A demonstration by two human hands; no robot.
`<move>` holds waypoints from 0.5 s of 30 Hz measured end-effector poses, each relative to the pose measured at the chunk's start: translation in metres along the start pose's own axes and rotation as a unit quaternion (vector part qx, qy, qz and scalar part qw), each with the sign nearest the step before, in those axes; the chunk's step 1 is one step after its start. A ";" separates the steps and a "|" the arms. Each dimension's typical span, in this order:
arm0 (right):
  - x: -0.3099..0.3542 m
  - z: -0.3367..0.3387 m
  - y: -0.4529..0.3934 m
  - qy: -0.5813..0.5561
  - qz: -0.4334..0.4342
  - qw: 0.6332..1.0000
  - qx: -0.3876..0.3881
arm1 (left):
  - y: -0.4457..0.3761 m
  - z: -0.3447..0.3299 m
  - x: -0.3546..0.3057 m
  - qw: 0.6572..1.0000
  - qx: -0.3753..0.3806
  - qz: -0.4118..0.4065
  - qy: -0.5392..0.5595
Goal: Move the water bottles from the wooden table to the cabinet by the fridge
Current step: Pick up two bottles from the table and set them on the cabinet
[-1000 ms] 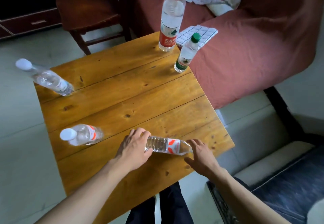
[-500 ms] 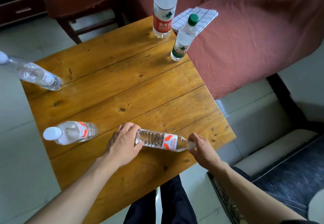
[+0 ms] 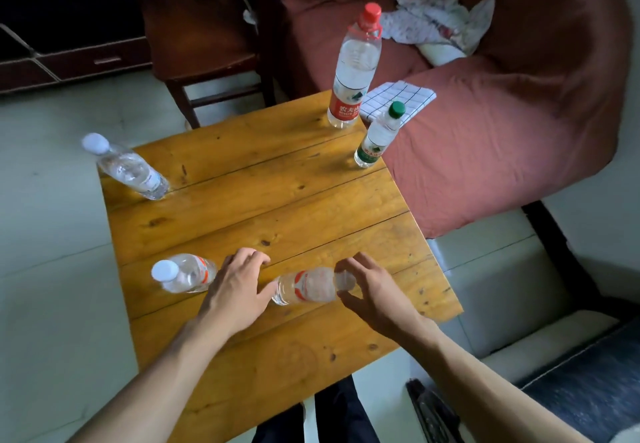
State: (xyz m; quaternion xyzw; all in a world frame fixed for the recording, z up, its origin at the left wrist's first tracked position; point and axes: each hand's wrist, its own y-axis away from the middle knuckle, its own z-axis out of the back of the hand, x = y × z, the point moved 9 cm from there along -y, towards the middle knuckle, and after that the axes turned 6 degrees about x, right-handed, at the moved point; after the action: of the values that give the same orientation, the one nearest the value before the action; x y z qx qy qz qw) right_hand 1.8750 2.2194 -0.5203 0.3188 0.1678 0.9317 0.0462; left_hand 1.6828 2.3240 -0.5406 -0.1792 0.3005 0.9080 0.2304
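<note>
A wooden table [image 3: 277, 200] holds several water bottles. Near its front edge a clear bottle with a red label [image 3: 306, 286] lies tilted between my hands. My right hand [image 3: 370, 293] curls around its neck end. My left hand [image 3: 239, 290] rests beside its base, thumb against it and fingers spread on the wood. Just left stands a white-capped bottle [image 3: 187, 272]. Another white-capped bottle [image 3: 131, 170] stands at the far left corner. A tall red-capped bottle [image 3: 353, 71] and a small green-capped bottle [image 3: 377, 137] stand at the far right corner.
A sofa under a red cover [image 3: 502, 130] borders the table's right side, with a checked cloth [image 3: 398, 97] and crumpled fabric [image 3: 433, 23] on it. A wooden chair [image 3: 207, 44] stands behind the table. A dark low cabinet [image 3: 69, 61] is at back left.
The lying bottle has been raised at its neck end by my right hand, which now wraps it. My left hand has loosened from the base. The view tilted up.
</note>
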 end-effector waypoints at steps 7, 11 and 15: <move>0.065 -0.004 -0.040 0.032 0.040 0.998 -0.031 | 0.021 0.032 0.018 0.998 -0.049 0.016 0.022; 0.083 -0.015 -0.051 0.041 0.047 0.998 -0.019 | 0.031 0.038 0.026 0.998 -0.056 0.025 0.030; 0.091 -0.024 -0.052 0.063 0.043 0.997 0.000 | 0.040 0.040 0.027 0.997 -0.059 0.010 0.041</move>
State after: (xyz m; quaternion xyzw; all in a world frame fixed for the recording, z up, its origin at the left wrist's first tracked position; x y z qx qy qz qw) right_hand 1.7873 2.2789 -0.5037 0.2666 0.1562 0.9511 -0.0040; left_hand 1.6318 2.3289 -0.5048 -0.2264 0.2571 0.9184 0.1981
